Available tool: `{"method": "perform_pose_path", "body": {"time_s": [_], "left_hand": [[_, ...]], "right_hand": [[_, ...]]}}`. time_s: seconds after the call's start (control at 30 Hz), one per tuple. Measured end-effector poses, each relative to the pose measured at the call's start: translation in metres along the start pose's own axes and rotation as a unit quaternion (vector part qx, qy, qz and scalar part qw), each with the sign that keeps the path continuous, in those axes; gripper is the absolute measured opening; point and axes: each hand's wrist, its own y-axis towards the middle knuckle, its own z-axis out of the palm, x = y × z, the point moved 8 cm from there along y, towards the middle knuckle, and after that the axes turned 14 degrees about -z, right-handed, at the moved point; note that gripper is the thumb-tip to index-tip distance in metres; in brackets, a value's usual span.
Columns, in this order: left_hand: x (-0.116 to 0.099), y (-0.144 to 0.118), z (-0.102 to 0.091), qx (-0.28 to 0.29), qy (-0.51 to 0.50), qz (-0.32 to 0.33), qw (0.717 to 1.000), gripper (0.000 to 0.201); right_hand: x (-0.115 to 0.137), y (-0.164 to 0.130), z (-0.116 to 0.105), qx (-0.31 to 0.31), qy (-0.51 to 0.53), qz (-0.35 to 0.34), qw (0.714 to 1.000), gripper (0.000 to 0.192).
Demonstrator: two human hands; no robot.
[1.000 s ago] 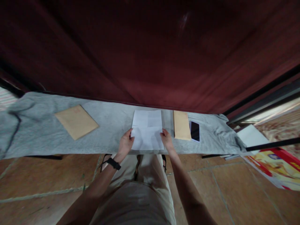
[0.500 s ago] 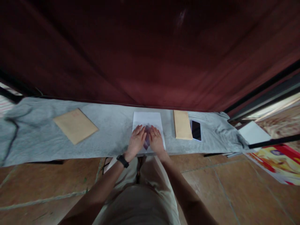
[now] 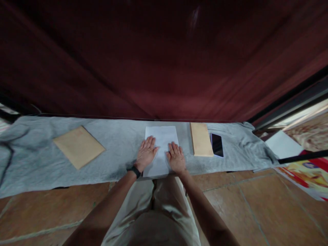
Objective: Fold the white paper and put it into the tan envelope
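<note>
A white sheet of paper lies upright in front of me on the grey cloth. My left hand rests flat over its left edge, fingers stretched forward and thumb pointing inward; a black watch is on that wrist. Over the right side of the sheet, my right hand lies palm down with its fingers spread a little. Neither hand grips anything. Between the hands the middle of the paper shows bare. Whether it is one sheet or a stack, I cannot tell.
A brown envelope lies tilted at the left. To the right are a stack of brown envelopes and a phone beside it. Dark red fabric rises behind the cloth. A colourful printed box sits at the far right.
My hands have moved apart, from close together at the middle of the paper out to its two sides. A dark purplish patch seen between them before no longer shows.
</note>
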Motion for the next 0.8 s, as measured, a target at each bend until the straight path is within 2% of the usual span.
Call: {"method": "perform_pose_path", "body": {"time_s": [0.13, 0.2, 0.27, 0.33, 0.43, 0.5, 0.63, 0.8], "left_hand": [[0.026, 0.009, -0.006, -0.013, 0.012, -0.047, 0.999, 0.062], [0.027, 0.017, -0.010, -0.026, 0.017, -0.058, 0.998, 0.061], [0.014, 0.028, -0.012, -0.033, 0.014, -0.035, 0.999, 0.060], [-0.011, 0.040, -0.010, -0.024, 0.005, 0.019, 1.000, 0.059], [-0.043, 0.058, 0.002, 0.012, 0.010, 0.083, 0.996, 0.058], [-0.051, 0.069, 0.011, 0.028, 0.024, 0.093, 0.995, 0.058], [-0.040, 0.082, 0.020, 0.025, 0.040, 0.093, 0.995, 0.058], [-0.008, 0.084, 0.014, 0.000, 0.050, 0.055, 0.997, 0.061]], "right_hand": [[-0.019, -0.013, -0.009, -0.004, 0.007, 0.023, 1.000, 0.054], [-0.023, -0.011, -0.012, -0.009, 0.009, 0.033, 0.999, 0.052], [-0.023, 0.003, -0.015, -0.017, 0.012, 0.039, 0.999, 0.051], [-0.019, 0.027, -0.014, -0.018, 0.018, 0.031, 0.999, 0.052], [-0.010, 0.073, -0.002, 0.014, 0.022, -0.011, 1.000, 0.052], [-0.009, 0.096, 0.009, 0.046, 0.013, -0.026, 0.998, 0.052], [-0.022, 0.111, 0.026, 0.082, -0.020, -0.028, 0.996, 0.050], [-0.045, 0.098, 0.024, 0.068, -0.059, 0.007, 0.996, 0.053]]}}
